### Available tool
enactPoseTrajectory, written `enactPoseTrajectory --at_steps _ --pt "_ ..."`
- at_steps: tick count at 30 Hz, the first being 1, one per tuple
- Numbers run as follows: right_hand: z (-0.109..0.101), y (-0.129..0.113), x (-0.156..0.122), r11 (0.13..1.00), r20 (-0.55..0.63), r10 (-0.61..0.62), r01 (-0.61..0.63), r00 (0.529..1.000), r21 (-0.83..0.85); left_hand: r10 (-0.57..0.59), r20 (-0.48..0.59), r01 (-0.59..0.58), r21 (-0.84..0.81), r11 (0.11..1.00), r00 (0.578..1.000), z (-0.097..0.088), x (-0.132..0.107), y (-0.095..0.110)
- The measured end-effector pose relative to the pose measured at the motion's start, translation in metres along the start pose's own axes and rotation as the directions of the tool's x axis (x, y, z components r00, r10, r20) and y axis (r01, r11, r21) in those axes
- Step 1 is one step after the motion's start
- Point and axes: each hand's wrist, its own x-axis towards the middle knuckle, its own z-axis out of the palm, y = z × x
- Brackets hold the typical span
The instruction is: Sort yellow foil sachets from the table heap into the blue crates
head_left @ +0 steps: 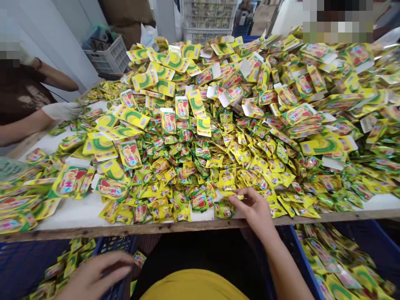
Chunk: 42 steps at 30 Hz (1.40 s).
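My right hand (256, 211) is at the table's front edge, its thumb and fingertips pinched on a small yellow candy packet (229, 193). Just under those fingers lies a green candy packet (224, 210) with a red fruit picture. Lower left, my left hand (101, 268) hangs below the table edge with its fingers apart and nothing in them. It is over a blue crate (112, 246) that holds yellow packets. In front of me spreads a heap of green and yellow packets (187, 171), with flat yellow cartons (165, 71) piled behind it.
A wooden rim (140, 229) edges the white table. At lower right stands another blue crate (379, 239) with packets and cartons. A co-worker's gloved hand (62, 111) rests by the table's left side. White crates (208, 18) are stacked at the back.
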Motion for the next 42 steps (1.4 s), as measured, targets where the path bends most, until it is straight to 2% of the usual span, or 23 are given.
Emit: enactPoseTrajectory --at_steps 1,2,3,5,6,7,9,11,13,15,17,19,20,22,24,25,29,33,34,38,40,42 --pt "-0.006 -0.002 0.001 0.995 -0.025 0.041 -0.038 0.999 0.092 0.078 0.092 -0.077 -0.017 0.997 0.993 0.013 0.018 0.027" --pt "-0.01 -0.004 0.001 0.985 -0.044 0.07 -0.062 0.997 0.163 0.184 0.114 -0.179 -0.053 0.982 0.976 0.028 0.038 0.055" --pt "-0.014 -0.006 0.001 0.974 -0.059 0.088 -0.074 0.994 0.212 0.304 0.106 -0.294 -0.097 0.951 0.947 0.044 0.057 0.082" --pt "-0.018 -0.007 -0.002 0.959 -0.071 0.12 -0.097 0.99 0.267 0.515 0.063 -0.508 -0.099 0.856 0.855 0.08 0.093 0.128" --pt "-0.02 -0.007 -0.004 0.951 -0.069 0.139 -0.114 0.988 0.286 0.567 0.047 -0.566 -0.036 0.823 0.822 0.098 0.108 0.145" --pt "-0.021 -0.005 -0.006 0.945 -0.067 0.158 -0.131 0.985 0.299 0.588 0.039 -0.589 0.056 0.806 0.808 0.113 0.12 0.158" --pt "-0.024 0.001 -0.009 0.934 -0.071 0.182 -0.15 0.981 0.325 0.563 0.021 -0.548 0.26 0.795 0.826 0.136 0.135 0.173" --pt "-0.029 0.007 -0.012 0.925 -0.083 0.193 -0.153 0.978 0.347 0.524 -0.002 -0.485 0.378 0.789 0.852 0.147 0.141 0.175" --pt "-0.033 0.008 -0.016 0.916 -0.086 0.179 -0.134 0.98 0.378 0.496 -0.025 -0.454 0.364 0.813 0.868 0.148 0.144 0.171" --pt "-0.032 0.003 -0.019 0.902 -0.029 0.14 -0.115 0.99 0.416 0.447 -0.077 -0.415 0.257 0.873 0.891 0.144 0.146 0.166" --pt "-0.025 -0.007 -0.021 0.892 0.086 0.09 -0.119 0.992 0.436 0.377 -0.151 -0.367 0.091 0.926 0.914 0.137 0.15 0.164" --pt "-0.011 -0.018 -0.019 0.895 0.198 0.068 -0.147 0.978 0.421 0.33 -0.184 -0.353 -0.113 0.929 0.926 0.13 0.152 0.165" --pt "-0.003 -0.022 -0.018 0.898 0.227 0.072 -0.162 0.971 0.41 0.309 -0.169 -0.342 -0.232 0.911 0.936 0.126 0.152 0.166" --pt "0.011 -0.027 -0.013 0.897 0.238 0.096 -0.187 0.967 0.401 0.256 -0.071 -0.258 -0.483 0.837 0.964 0.118 0.15 0.167" --pt "0.022 -0.028 -0.008 0.884 0.211 0.127 -0.208 0.969 0.419 0.209 0.026 -0.137 -0.675 0.725 0.978 0.111 0.145 0.166" --pt "0.027 -0.027 -0.007 0.877 0.2 0.139 -0.215 0.97 0.43 0.19 0.034 -0.104 -0.737 0.668 0.981 0.109 0.142 0.165" --pt "0.039 -0.021 -0.008 0.884 0.197 0.158 -0.228 0.968 0.408 0.117 -0.08 -0.128 -0.859 0.495 0.99 0.107 0.134 0.16" --pt "0.046 -0.02 -0.01 0.939 0.128 0.11 -0.145 0.986 0.312 0.132 -0.024 -0.061 -0.956 0.286 0.991 0.108 0.132 0.159" --pt "0.046 -0.02 -0.01 0.958 0.13 0.075 -0.108 0.989 0.267 0.138 -0.022 -0.061 -0.958 0.28 0.99 0.108 0.132 0.159" --pt "0.041 -0.017 -0.009 0.994 0.125 -0.098 0.09 0.987 0.061 0.187 -0.041 -0.108 -0.925 0.365 0.981 0.108 0.128 0.159" --pt "0.039 -0.012 -0.009 0.991 0.091 -0.135 0.134 0.987 0.025 0.237 -0.053 -0.133 -0.932 0.336 0.97 0.109 0.126 0.161" --pt "0.037 -0.004 -0.006 0.989 0.193 -0.144 0.147 0.971 -0.002 0.288 -0.101 -0.201 -0.916 0.346 0.952 0.106 0.125 0.162"
